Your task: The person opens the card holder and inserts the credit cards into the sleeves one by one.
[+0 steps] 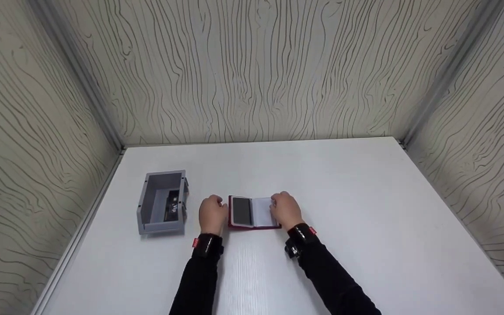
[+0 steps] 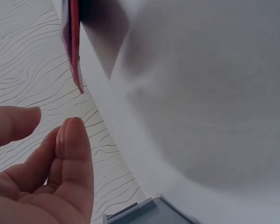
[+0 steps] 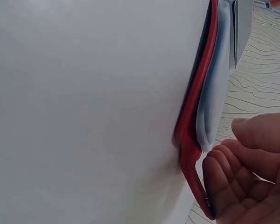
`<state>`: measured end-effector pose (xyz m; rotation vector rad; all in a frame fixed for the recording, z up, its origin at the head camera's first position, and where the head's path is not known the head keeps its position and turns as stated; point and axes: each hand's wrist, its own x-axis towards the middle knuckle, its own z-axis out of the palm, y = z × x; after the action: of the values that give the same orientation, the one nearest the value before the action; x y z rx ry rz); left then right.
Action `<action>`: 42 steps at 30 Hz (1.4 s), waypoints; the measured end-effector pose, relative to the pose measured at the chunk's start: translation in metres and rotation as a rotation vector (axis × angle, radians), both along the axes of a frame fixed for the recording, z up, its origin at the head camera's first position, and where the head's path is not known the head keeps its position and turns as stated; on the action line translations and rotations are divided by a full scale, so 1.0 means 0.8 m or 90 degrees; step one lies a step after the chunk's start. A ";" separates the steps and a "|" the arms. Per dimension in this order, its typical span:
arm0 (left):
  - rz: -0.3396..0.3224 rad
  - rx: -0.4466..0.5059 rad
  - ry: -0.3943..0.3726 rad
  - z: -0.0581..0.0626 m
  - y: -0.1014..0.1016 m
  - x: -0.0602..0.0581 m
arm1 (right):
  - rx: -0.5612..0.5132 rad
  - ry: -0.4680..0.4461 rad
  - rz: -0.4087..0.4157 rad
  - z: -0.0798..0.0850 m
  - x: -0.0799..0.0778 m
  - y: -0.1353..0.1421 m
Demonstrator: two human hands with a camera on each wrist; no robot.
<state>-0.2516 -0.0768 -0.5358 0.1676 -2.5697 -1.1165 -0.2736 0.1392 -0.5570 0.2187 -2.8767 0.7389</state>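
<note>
A red card holder (image 1: 255, 228) lies spread on the white table, with clear plastic sleeves (image 1: 262, 212) inside. Its left side shows a dark grey card-like panel (image 1: 241, 211) with a pale border. My left hand (image 1: 212, 214) is just left of the holder; in the left wrist view, thumb and fingers stand apart with nothing between them. At the opposite edge is my right hand (image 1: 286, 211). The right wrist view shows its fingertips (image 3: 214, 170) right at the holder's red flap (image 3: 192, 179) and the sleeve ends, while the thumb (image 3: 259, 132) stays apart from the fingers.
A grey plastic bin (image 1: 161, 226) stands to the left of my left hand, with a black card (image 1: 172, 205) with light lettering inside. Wood-patterned panels (image 1: 252, 74) rise behind the table and along both sides.
</note>
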 end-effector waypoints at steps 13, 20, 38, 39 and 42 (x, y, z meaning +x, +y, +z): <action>-0.024 -0.021 -0.032 -0.017 0.019 0.002 | 0.026 0.018 0.013 -0.004 0.000 0.002; -0.022 -0.019 -0.033 -0.028 0.021 0.001 | 0.038 0.014 0.011 -0.005 0.001 0.003; -0.022 -0.023 -0.020 -0.030 0.021 0.001 | 0.058 0.034 0.043 -0.006 0.003 0.002; -0.021 -0.023 -0.022 -0.029 0.021 0.001 | 0.058 0.033 0.043 -0.006 0.003 0.002; -0.020 -0.021 -0.030 -0.029 0.021 0.001 | 0.059 0.030 0.044 -0.005 0.003 0.002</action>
<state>-0.2511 -0.0600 -0.5588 0.1481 -2.6387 -1.0927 -0.2709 0.1406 -0.5611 0.3440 -2.8735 0.6043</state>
